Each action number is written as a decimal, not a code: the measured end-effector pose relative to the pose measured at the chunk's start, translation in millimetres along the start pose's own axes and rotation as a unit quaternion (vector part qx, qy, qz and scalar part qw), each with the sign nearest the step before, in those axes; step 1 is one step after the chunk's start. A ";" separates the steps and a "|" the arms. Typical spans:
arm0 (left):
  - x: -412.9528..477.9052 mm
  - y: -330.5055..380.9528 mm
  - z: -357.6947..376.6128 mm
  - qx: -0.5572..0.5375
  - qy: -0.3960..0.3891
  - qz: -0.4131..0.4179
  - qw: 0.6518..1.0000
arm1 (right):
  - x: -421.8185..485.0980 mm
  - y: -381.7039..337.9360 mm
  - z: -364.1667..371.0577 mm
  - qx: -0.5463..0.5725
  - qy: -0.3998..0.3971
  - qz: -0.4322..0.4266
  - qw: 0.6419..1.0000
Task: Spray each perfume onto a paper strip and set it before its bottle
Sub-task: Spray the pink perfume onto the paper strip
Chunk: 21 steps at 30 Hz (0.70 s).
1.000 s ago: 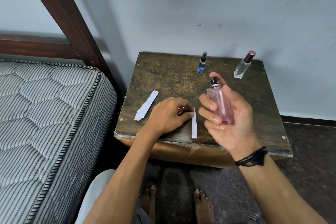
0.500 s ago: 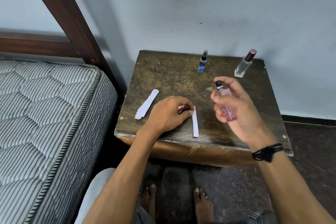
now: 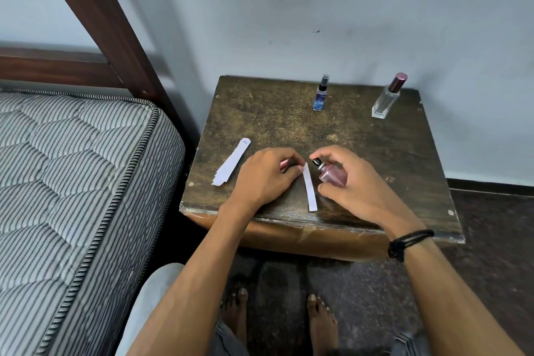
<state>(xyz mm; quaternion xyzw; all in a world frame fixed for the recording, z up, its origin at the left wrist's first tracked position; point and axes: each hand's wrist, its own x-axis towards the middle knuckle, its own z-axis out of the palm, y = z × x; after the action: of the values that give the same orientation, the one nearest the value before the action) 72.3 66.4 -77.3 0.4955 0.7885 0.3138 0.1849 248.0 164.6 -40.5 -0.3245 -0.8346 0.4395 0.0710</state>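
Right hand (image 3: 351, 182) grips pink bottle (image 3: 332, 177), one of three.

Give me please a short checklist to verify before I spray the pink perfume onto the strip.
1. Cap off the pink bottle: ok, its black sprayer is bare.
2. Right hand grips the bottle: ok.
3. Sprayer tilted toward the paper strip: ok; which way the nozzle hole faces, cannot tell.
4. Left hand holds the strip's far end: ok.
5. Spare strips out of the spray path: ok, they lie to the left of the left hand.
6. A finger set on the sprayer top: cannot tell.
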 end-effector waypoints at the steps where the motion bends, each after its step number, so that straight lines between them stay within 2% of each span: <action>1: 0.1 0.2 -0.4 -0.003 0.001 0.001 1.000 | -1.0 -1.3 0.8 -0.014 -0.008 -0.005 1.000; 6: -0.9 -1.3 -1.0 -0.020 -0.008 0.006 1.000 | -3.3 -2.5 7.1 -0.096 -0.039 -0.011 0.995; 12: 0.1 -4.2 -2.1 -0.027 -0.018 0.024 0.999 | -2.7 -6.0 10.6 -0.142 -0.048 -0.010 0.989; 21: 0.9 -6.4 -1.8 -0.042 -0.023 0.025 0.999 | -4.3 -7.3 8.2 -0.140 -0.051 -0.001 0.989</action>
<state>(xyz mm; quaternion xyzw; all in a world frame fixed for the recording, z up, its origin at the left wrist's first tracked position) 66.5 64.6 -80.3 0.5139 0.7574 0.3401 0.2158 244.5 153.3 -39.0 -0.3076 -0.8906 0.3344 -0.0168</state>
